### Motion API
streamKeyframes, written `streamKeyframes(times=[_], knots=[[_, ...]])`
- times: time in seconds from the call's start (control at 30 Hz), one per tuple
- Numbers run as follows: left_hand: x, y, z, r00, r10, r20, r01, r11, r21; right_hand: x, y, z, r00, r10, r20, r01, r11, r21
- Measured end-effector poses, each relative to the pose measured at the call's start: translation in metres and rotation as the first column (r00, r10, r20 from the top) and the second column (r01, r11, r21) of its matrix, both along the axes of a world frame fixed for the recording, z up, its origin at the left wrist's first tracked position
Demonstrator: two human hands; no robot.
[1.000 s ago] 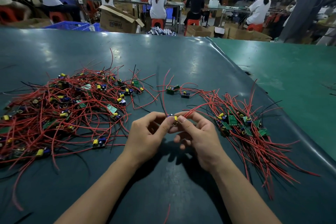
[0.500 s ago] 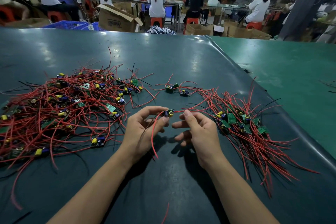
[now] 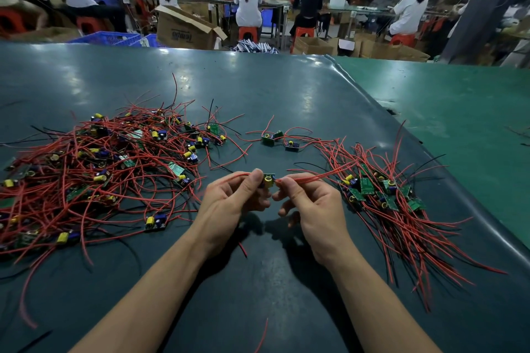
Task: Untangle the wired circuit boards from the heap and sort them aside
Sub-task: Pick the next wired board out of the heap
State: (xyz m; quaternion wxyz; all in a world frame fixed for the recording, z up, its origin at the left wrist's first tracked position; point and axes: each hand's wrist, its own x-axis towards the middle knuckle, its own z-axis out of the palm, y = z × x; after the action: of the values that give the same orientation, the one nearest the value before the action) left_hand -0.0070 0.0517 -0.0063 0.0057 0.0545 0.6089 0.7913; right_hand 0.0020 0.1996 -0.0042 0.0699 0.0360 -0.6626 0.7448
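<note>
A dark green counter (image 3: 286, 89) fills a busy workshop, with seated workers (image 3: 248, 0) at benches behind. On its left lies the tangled heap (image 3: 94, 169) of red-wired boards. At centre, the left hand (image 3: 229, 203) pinches a small circuit board (image 3: 269, 180) (yellow capacitor facing up) while the right hand (image 3: 312, 206) pinches its red wire (image 3: 312, 177). The sorted pile (image 3: 384, 195) lies to the right.

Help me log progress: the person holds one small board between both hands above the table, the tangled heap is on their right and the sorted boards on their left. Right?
Not quite. The head view shows the tangled heap on the person's left and the sorted boards on their right. The rest holds: left hand and right hand hold one small board between them above the table.
</note>
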Motion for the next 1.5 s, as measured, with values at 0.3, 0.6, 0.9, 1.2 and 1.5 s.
streamKeyframes(times=[0.3,0.6,0.9,1.2,1.5], knots=[[0.000,0.004,0.002,0.999,-0.011,0.042,0.013,0.999,-0.043,-0.002,0.002,0.001,0.993,-0.009,0.118,0.020,0.995,-0.094],[0.004,0.004,0.001,0.993,-0.112,-0.033,0.104,0.975,-0.197,-0.005,0.005,0.001,0.980,0.014,0.199,0.022,0.984,-0.179],[0.001,0.002,-0.001,0.995,-0.101,-0.018,0.097,0.983,-0.154,-0.017,0.015,0.000,0.954,-0.247,0.172,0.289,0.913,-0.289],[0.002,0.000,0.001,0.995,-0.083,-0.063,0.076,0.992,-0.100,-0.025,0.035,-0.001,0.867,-0.465,0.178,0.495,0.765,-0.412],[0.001,0.005,-0.006,0.911,0.284,-0.299,-0.350,0.915,-0.199,-0.023,0.025,-0.007,0.829,-0.555,0.071,0.541,0.762,-0.356]])
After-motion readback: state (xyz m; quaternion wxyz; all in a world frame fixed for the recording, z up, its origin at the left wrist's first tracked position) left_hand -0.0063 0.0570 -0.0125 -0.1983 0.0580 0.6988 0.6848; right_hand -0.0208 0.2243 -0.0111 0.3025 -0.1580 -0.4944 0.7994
